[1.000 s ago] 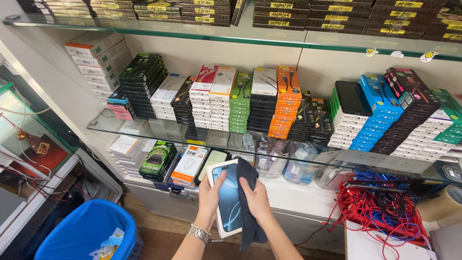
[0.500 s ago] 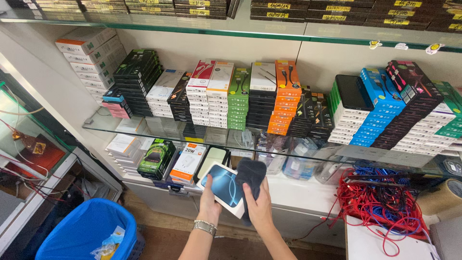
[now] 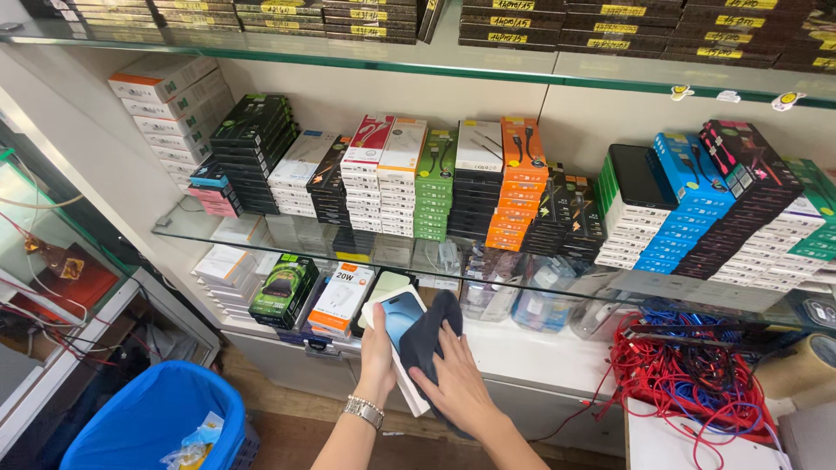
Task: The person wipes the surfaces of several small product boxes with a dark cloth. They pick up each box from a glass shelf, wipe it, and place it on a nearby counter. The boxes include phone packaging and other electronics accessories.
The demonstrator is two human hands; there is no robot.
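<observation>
Blue bin (image 3: 152,422) low left. Left hand (image 3: 376,352), watch on wrist, grips white phone box (image 3: 399,326) by its edge, held before lower shelf. Right hand (image 3: 455,387) presses dark cloth (image 3: 431,335) flat on box front. Behind, glass shelf (image 3: 261,239) with stacked cable boxes (image 3: 453,178); red cables (image 3: 688,379) right.

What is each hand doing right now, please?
Left hand: closed on the white phone box.
Right hand: pressing the dark cloth against the box.
</observation>
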